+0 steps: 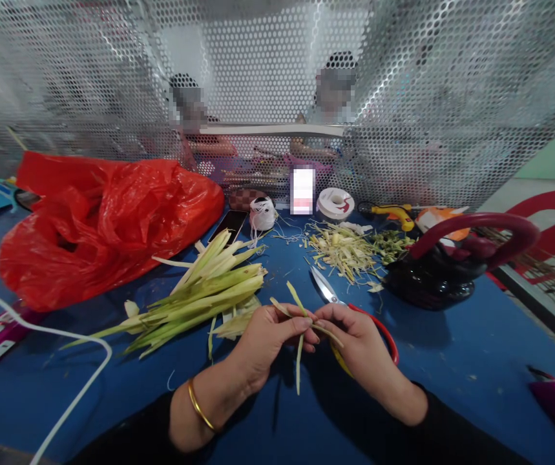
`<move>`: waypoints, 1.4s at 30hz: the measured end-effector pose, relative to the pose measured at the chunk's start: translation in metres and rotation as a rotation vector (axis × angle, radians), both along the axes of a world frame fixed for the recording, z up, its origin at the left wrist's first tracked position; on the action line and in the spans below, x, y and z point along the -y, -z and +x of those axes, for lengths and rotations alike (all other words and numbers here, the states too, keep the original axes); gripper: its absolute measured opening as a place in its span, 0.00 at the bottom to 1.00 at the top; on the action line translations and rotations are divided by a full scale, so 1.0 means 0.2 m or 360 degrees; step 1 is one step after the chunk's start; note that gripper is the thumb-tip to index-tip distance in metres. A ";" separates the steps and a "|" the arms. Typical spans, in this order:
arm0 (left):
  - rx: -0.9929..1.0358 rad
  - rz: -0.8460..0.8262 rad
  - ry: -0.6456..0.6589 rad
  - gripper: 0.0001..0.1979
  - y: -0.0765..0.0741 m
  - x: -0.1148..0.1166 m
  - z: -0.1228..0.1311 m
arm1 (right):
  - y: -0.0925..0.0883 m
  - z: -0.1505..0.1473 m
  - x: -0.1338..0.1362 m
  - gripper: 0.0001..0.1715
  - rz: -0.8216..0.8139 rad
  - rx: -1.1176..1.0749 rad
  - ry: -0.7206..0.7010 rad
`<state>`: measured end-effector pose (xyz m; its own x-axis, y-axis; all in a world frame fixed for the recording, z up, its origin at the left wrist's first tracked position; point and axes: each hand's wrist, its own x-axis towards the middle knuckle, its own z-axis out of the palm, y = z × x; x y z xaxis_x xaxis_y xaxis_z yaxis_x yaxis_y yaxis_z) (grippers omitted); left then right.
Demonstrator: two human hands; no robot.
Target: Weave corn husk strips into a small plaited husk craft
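Note:
My left hand (277, 332), with a gold bangle at its wrist, pinches two crossed pale-green plant strips (299, 361) between thumb and fingers. One strip runs up and down, the other slants across it. My right hand (362, 342) closes on the right part of the slanting strip, its fingertips meeting those of the left. Scissors (325, 286) with red-and-yellow handles lie on the blue table, partly hidden by my right hand. Left of my hands is a bundle of pale-green husk-like leaves (204, 294). Beyond the scissors is a heap of trimmed scraps (342, 248).
A red plastic bag (112, 226) fills the back left, near a white cord (88, 381). White string (262, 213), a spool (335, 203) and a lit phone screen (302, 189) stand along the perforated screen (267, 58). A black pot-like object with a maroon handle (432, 281) is at right. Two people sit behind.

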<state>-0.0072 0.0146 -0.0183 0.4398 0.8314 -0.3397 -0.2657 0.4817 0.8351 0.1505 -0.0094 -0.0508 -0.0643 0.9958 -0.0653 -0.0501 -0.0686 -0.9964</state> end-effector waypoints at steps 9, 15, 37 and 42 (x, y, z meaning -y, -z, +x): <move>-0.0123 -0.0041 -0.0002 0.20 -0.01 -0.01 -0.01 | -0.12 0.02 0.02 0.05 0.0291 0.0463 0.0273; -0.0383 0.0202 0.0044 0.14 -0.02 -0.01 -0.01 | -0.11 0.02 0.02 0.06 0.0345 0.0500 0.0191; -0.0079 -0.0026 0.0133 0.18 0.01 -0.02 -0.01 | -0.16 0.05 -0.02 0.14 0.0086 0.0177 0.0078; -0.0151 0.0032 0.0082 0.20 0.02 -0.02 -0.01 | -0.13 0.04 -0.01 0.08 0.0258 0.0441 0.0105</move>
<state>-0.0095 0.0194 -0.0228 0.4488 0.8156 -0.3652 -0.1603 0.4755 0.8650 0.1581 -0.0079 -0.0255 -0.0013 0.9961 0.0881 0.2252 0.0862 -0.9705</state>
